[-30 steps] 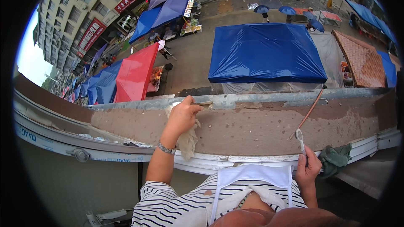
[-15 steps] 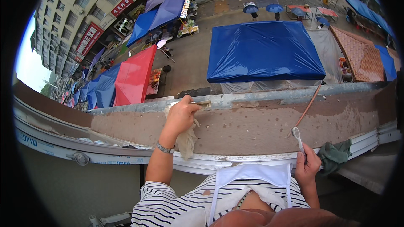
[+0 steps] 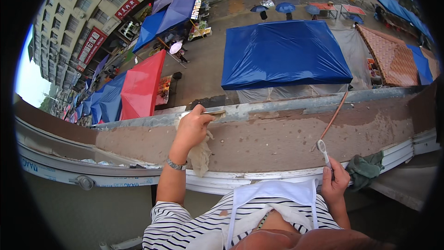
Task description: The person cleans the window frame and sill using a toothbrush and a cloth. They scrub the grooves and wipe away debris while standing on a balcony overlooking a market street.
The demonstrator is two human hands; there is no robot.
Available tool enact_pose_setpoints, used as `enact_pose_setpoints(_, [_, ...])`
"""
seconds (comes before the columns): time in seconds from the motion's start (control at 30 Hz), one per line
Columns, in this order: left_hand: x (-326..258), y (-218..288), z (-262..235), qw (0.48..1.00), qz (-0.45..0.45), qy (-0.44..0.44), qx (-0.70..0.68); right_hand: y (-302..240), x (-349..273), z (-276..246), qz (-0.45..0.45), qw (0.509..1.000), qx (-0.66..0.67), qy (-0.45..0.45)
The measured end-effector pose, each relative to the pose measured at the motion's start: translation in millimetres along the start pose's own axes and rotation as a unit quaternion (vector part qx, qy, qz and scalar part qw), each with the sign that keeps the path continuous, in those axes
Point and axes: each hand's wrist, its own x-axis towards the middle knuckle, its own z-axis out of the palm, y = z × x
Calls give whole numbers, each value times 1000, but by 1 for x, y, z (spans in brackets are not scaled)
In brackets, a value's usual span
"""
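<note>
My left hand (image 3: 190,128) reaches across the stained brown ledge (image 3: 277,141) to its far grey edge. It presses a flat metal blade (image 3: 213,111) there and also grips a pale rag (image 3: 201,155), which hangs below the palm. My right hand (image 3: 335,184) rests at the near white window frame (image 3: 259,179), shut on the white looped handle (image 3: 323,149) of a thin brown rod (image 3: 335,114). That rod slants up over the ledge toward its far edge.
A crumpled green cloth (image 3: 365,169) lies on the frame to the right of my right hand. Far below the ledge are a street, a large blue canopy (image 3: 283,53), a red canopy (image 3: 141,86) and several umbrellas. An apartment block (image 3: 78,23) stands at the left.
Both hands keep their places and their grips. The left hand with the blade shifts only slightly along the far edge, and the view has tilted a little.
</note>
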Motion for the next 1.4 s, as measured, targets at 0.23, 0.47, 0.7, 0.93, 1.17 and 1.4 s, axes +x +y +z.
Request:
enact_pose_setpoints(0.23, [2,-1,3,1000,4,1,-12,-1,0,0,-2,1000,-4,4])
enact_pose_setpoints(0.47, [2,0,2,1000,6,-1,-15,0,0,0,-4,1000,-5,2])
enact_pose_setpoints(0.7, [1,1,-1,1000,5,0,-11,0,1,0,-12,1000,-6,6])
enact_pose_setpoints(0.93, [3,1,0,1000,9,-6,-1,1,2,0,-20,1000,-5,8])
enact_pose_setpoints(1.17, [12,-2,6,1000,17,8,-22,0,4,-1,-14,1000,-6,1])
enact_pose_setpoints(1.4, [30,-2,5,999,26,-5,-29,0,6,1,-18,1000,-15,0])
